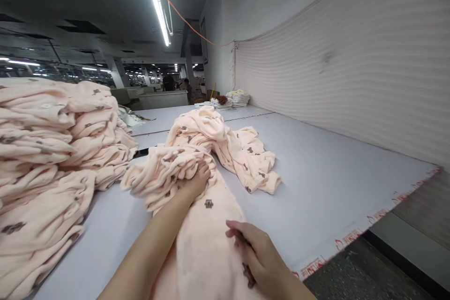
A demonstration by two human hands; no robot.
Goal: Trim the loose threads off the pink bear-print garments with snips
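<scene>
A pale pink plush garment (207,126) with small dark printed motifs lies bunched in front of me, one sleeve (258,168) out to the right. A long smooth part of it reaches down toward me. My left hand (199,179) is closed on the bunched folds, its fingertips partly hidden in the cloth. Over the right side of the smooth part is my right hand (255,251), fingers curled in. Something dark and narrow shows between its thumb and fingers, mostly hidden, so I cannot make out its kind.
A big heap of similar pink garments (63,136) stands at the left on the pale table (316,173). A dark flat object (141,152) lies between heap and garment. Folded light cloths (239,98) are stacked at the back. A padded wall (333,65) borders the right; people stand far off.
</scene>
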